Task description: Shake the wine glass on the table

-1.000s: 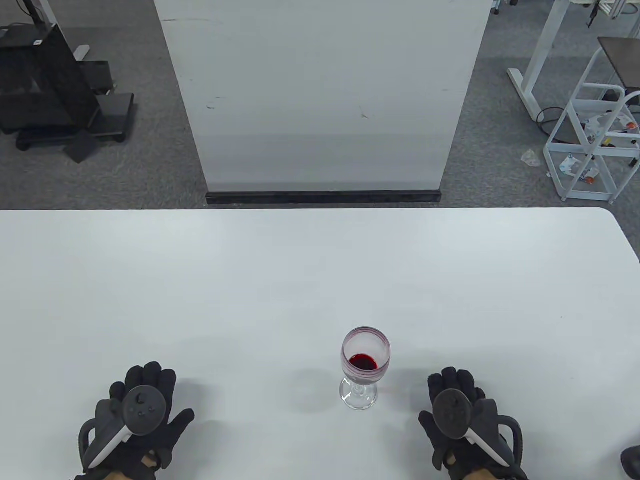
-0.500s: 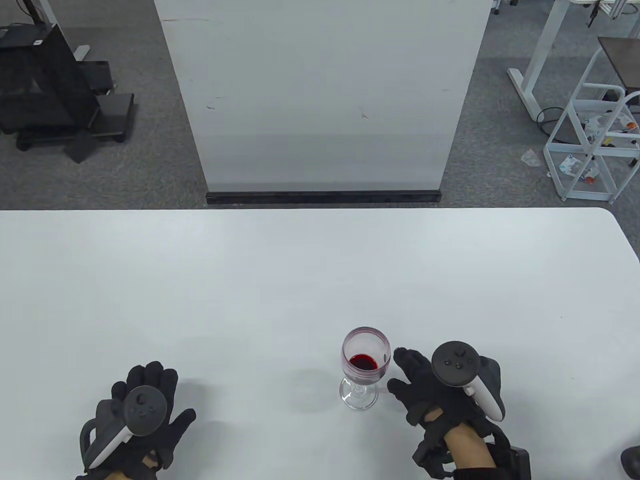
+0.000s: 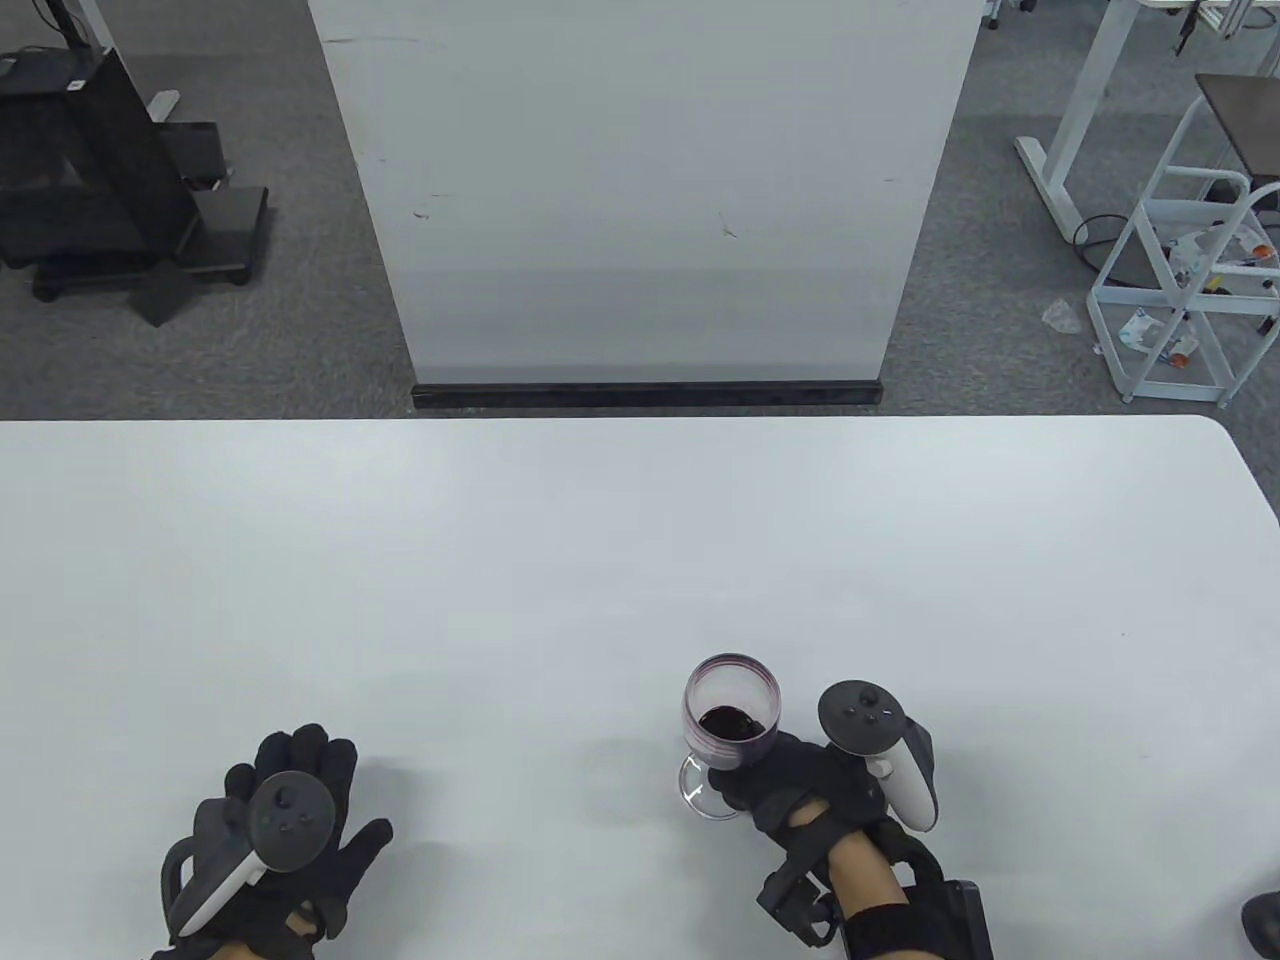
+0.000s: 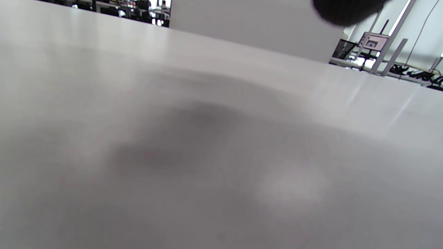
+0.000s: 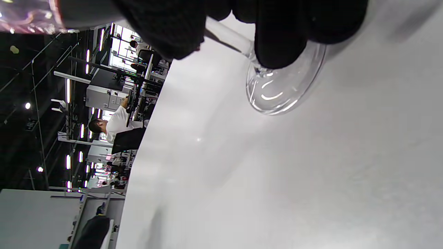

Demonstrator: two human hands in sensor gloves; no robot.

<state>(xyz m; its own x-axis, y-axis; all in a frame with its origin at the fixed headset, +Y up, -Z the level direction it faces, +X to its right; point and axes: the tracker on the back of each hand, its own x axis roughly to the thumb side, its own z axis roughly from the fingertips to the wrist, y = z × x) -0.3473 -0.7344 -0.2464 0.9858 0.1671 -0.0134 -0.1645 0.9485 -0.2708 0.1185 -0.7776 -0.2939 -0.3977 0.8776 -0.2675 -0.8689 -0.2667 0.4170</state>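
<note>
A clear wine glass (image 3: 731,712) with a little red wine stands upright on the white table (image 3: 600,560) near its front edge. My right hand (image 3: 775,775) reaches under the bowl and its fingers wrap around the stem. In the right wrist view the fingers (image 5: 277,38) close around the stem just above the glass foot (image 5: 283,90), which rests on the table. My left hand (image 3: 290,800) lies flat on the table at the front left, fingers spread, holding nothing. The left wrist view shows only blurred tabletop and a dark fingertip (image 4: 342,12).
A white panel (image 3: 640,190) stands on the floor beyond the table's far edge. A black stand (image 3: 110,180) is at the back left and a white rack (image 3: 1190,260) at the back right, both off the table.
My right hand lifted off the table, moved left to the glass and closed its fingers around the stem. The left hand and the glass have stayed in place.
</note>
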